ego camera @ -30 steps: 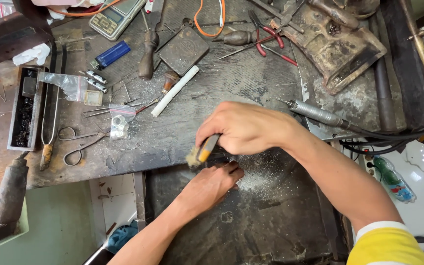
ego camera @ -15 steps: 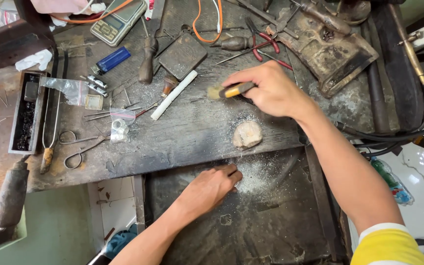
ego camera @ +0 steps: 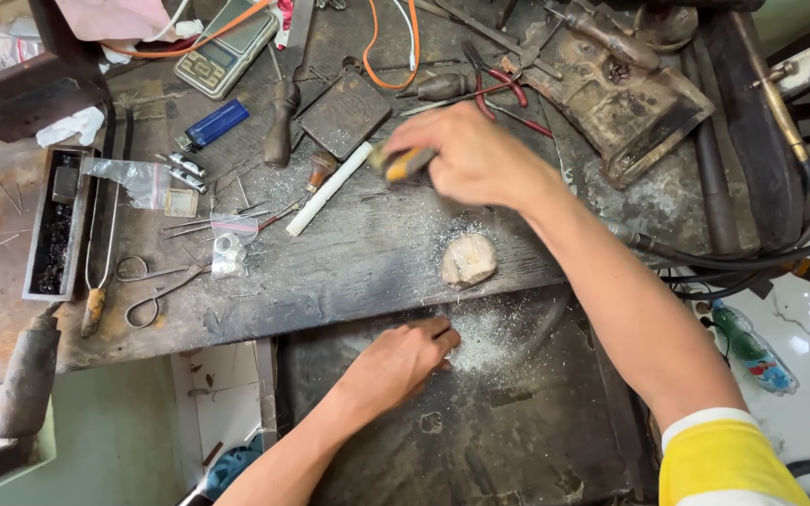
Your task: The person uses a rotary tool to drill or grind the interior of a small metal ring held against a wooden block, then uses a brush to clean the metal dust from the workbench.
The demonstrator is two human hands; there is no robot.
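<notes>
**Clutter across the workbench**

A blue lighter (ego camera: pixel 216 123) lies at upper left, near a pocket scale (ego camera: pixel 227 37). Scissors (ego camera: pixel 157 286) rest at left of centre beside a long black tray (ego camera: pixel 53 225). A white tube (ego camera: pixel 328 189) slants mid-frame. Red-handled pliers (ego camera: pixel 499 84) sit at top, and a green bottle (ego camera: pixel 752 347) lies on the floor at right.

We see a yellow-and-black handle (ego camera: pixel 403 163) in our right hand (ego camera: pixel 475 155), a pale beige lump (ego camera: pixel 468 260) on the dark grey counter (ego camera: pixel 367 253), and white powder (ego camera: pixel 480 333) speckled at six o'clock of it. At ten o'clock lie a blue lighter (ego camera: pixel 215 123) and a white stick (ego camera: pixel 329 188).
</notes>
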